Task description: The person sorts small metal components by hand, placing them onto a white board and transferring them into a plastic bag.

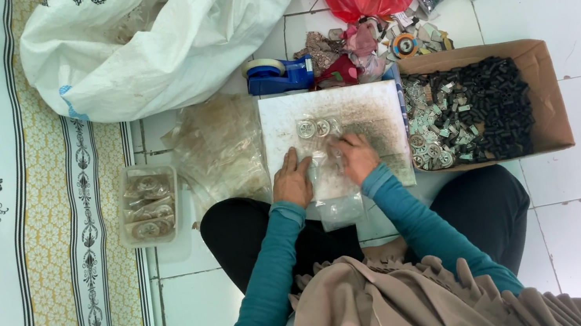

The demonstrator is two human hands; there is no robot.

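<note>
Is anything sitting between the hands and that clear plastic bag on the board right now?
Nothing visible does. The left hand and right hand both rest directly on the small clear bag, which lies flat on the white board. The round pieces sit just beyond the bag, apart from the hands.

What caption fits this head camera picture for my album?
Both hands, left hand and right hand, press a clear plastic bag on a white board beside a cardboard box.

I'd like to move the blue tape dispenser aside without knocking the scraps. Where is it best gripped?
Judging by its pose, grip the tape dispenser across its long blue body from above. The scraps crowd its right end, so coming from the left, roll end looks safest.
</note>
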